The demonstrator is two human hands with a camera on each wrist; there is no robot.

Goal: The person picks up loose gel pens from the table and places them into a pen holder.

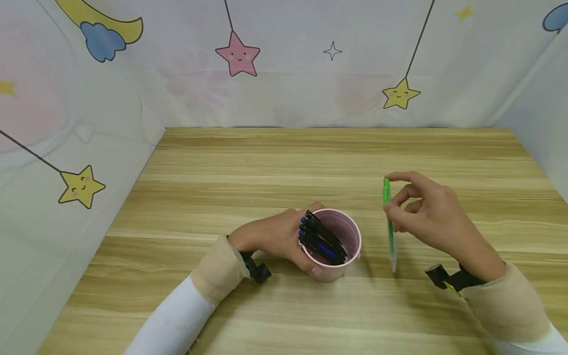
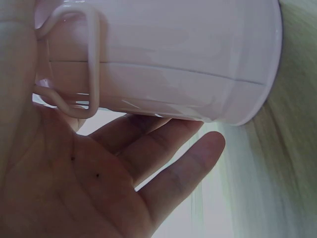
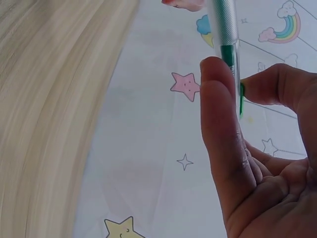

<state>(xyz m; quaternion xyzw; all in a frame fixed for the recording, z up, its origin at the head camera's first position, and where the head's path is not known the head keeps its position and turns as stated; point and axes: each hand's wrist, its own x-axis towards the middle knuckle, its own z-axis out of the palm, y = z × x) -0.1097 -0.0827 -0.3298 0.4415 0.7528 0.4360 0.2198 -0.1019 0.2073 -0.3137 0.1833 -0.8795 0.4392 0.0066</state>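
A small pink bucket stands on the table, held round its left side by my left hand. Several black pens with blue parts lean together inside it. In the left wrist view the fingers pass behind the bucket's wall, beside a pink loop on it. To the right of the bucket, my right hand pinches a green pen upright, the index fingertip at its top end. Whether the pen's lower tip touches the table, I cannot tell. The right wrist view shows its clear barrel close up.
The wood-grain table reaches back to a pale curtain printed with stars and clouds. Similar cloth walls stand at left and right. Black straps with small cameras sit on both wrists.
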